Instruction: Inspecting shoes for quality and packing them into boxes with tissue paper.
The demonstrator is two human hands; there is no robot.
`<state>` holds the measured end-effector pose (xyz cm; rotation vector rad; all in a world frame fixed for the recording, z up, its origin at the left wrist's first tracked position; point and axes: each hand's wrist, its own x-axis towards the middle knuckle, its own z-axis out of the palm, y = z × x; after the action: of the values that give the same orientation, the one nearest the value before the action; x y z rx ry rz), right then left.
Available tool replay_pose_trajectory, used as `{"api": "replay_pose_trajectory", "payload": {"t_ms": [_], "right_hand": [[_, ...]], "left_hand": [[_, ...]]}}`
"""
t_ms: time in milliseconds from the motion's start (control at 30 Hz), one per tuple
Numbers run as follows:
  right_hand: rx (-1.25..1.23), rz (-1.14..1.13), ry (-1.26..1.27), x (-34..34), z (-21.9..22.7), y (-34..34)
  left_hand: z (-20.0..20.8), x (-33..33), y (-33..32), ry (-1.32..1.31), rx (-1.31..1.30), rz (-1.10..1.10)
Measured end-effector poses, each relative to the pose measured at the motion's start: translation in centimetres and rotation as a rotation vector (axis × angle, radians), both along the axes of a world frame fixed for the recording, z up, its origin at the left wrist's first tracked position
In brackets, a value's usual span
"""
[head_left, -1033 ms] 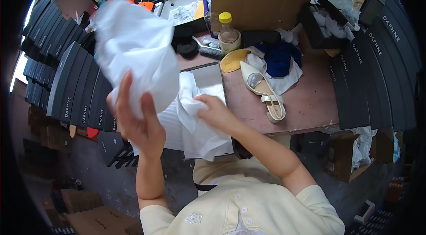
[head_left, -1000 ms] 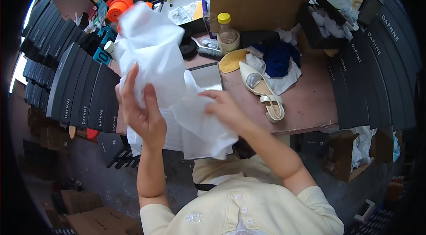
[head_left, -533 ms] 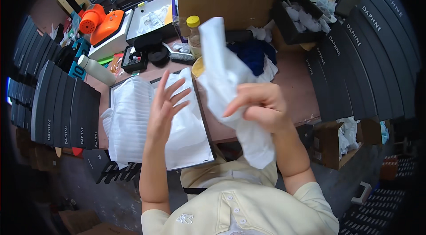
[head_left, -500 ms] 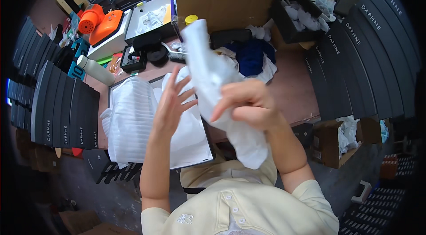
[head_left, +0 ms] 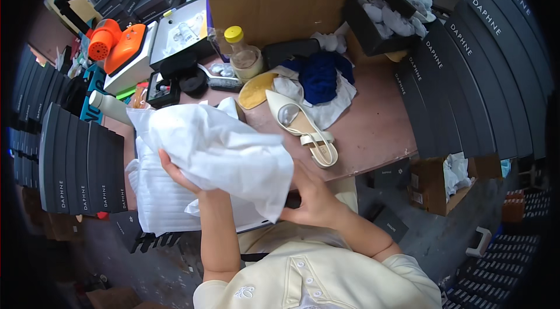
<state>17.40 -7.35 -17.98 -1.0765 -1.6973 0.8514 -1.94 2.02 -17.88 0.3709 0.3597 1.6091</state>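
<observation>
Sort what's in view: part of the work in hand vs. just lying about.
Likely part of the work:
white paper-like sheet, held up by the fingers
white ribbed wrap, below it
cream slingback shoe, probably

Apparently just lying about:
yellow-capped bottle
navy cloth
orange device
white flask

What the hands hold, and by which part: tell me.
A white, sheet-like bundle. The left hand supports its lower left side from beneath; the right hand is at its lower right edge, though whether it grips there cannot be told.
</observation>
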Motion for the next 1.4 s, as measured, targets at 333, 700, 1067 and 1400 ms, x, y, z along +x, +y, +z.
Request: {"api": "replay_pose_trajectory", "payload": {"t_ms": [333,700,1067,1400], "right_hand": [[-0.124,0.133,0.217,2.6,-2.9,-2.0],[0.041,-0.447,-0.243,7.5,-1.2,-7.2],[-0.220,-0.327,-0.302,-2.9,-10.0,-0.6],[-0.016,-0.127,-0.427,5.3,-3.6,3.8]], "left_hand": [[-0.6,-5.6,-2.2,0.289,-0.152,0.308],[-5.1,-4.7,-3.0,2.595,0.749,0.040],[-1.0,-7.1,2.1,2.143,0.421,0.332],[-8.2,3.9,-3.0,1.670,0.315,-0.016]]}}
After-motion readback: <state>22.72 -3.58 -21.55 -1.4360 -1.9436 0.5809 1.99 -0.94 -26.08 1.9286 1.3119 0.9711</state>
